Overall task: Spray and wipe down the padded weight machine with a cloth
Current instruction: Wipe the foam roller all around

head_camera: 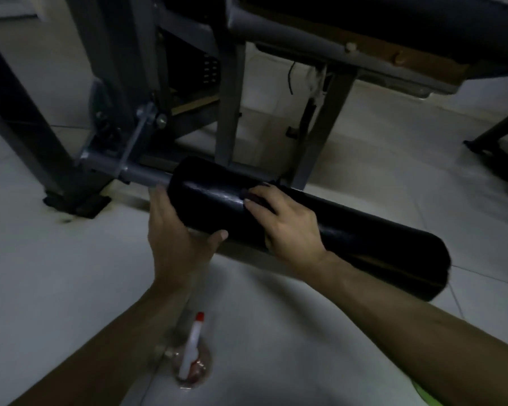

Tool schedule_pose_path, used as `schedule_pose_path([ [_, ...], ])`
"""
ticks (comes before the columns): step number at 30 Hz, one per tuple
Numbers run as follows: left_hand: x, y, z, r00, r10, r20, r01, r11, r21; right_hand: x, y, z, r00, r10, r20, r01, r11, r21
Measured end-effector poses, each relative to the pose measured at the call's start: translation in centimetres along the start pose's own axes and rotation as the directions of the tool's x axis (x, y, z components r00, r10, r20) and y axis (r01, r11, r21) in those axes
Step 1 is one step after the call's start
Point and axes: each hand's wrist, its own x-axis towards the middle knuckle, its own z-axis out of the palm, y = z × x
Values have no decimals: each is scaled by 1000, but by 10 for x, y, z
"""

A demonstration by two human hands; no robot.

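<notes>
Nothing readable in this one tbh. The spray bottle (189, 353) standing on the near floor is too blurry for any label to be made out. No lettering, brand or number can be read on the black roller pad (364, 238) or on the grey frame (230, 112) on the far side either.

One head-worn view looks steeply down and forward from close above the black padded roller (364, 238); floor tiles (276, 332) fill the frame nearer than it, machine frame (229, 112) beyond it.
</notes>
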Motion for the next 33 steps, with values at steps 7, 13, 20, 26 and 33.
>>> schedule_pose_path([
  [7, 13, -24, -16, 992, -79, 100, 100, 969, -226, 101, -72, 57, 988, -144, 48, 138, 985, 105],
  [13, 18, -24, -15, 992, -64, 104, 98, 930, -355, 88, -71, 47, 976, -164, 142, 150, 983, 103],
  [20, 26, -5, -2, 974, -225, 11, 214, 911, -353, 2, 2, -8, 992, -67, 107, 71, 997, -26],
  [26, -12, 53, 26, 997, 74, -37, -72, 996, 45, -84, 55, -61, 996, 13, 88, -4, 995, -101],
  [33, -55, 72, 80, 831, 454, 321, -542, 791, 285, -214, 114, -140, 956, 267, 122, -231, 941, -249],
])
